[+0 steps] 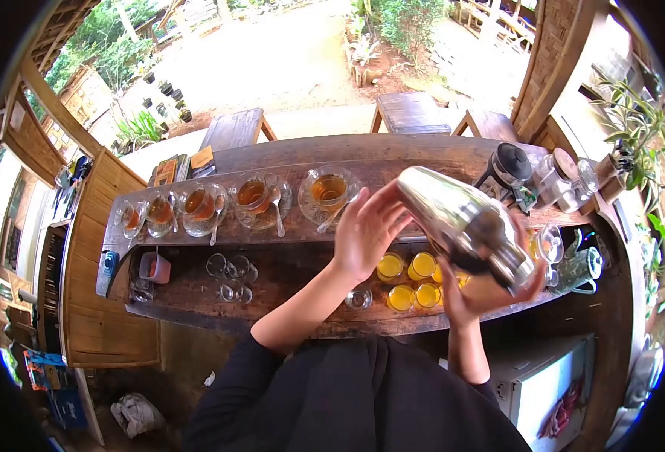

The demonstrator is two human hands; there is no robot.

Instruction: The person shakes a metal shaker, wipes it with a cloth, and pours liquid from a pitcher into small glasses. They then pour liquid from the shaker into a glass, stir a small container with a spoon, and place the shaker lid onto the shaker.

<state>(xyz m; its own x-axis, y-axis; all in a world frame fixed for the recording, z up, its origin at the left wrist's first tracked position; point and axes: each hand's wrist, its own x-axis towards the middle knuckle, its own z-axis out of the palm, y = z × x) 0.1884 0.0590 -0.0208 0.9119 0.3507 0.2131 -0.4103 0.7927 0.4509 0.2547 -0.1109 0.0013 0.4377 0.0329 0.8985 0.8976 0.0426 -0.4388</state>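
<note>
A shiny metal cocktail shaker is held tilted above the counter, its broad base up to the left and its narrower top down to the right. My left hand grips the base end, fingers along its underside. My right hand is wrapped around the lower top end and looks slightly blurred. Below the shaker, on the lower shelf, stand several glasses of yellow drink, some partly hidden by my right hand. A small clear glass stands near my left forearm.
Several glass cups of tea on saucers with spoons line the upper counter. Upturned clear glasses and a pink-filled plastic tub are at left. A French press, jars and a green enamel pot stand at right.
</note>
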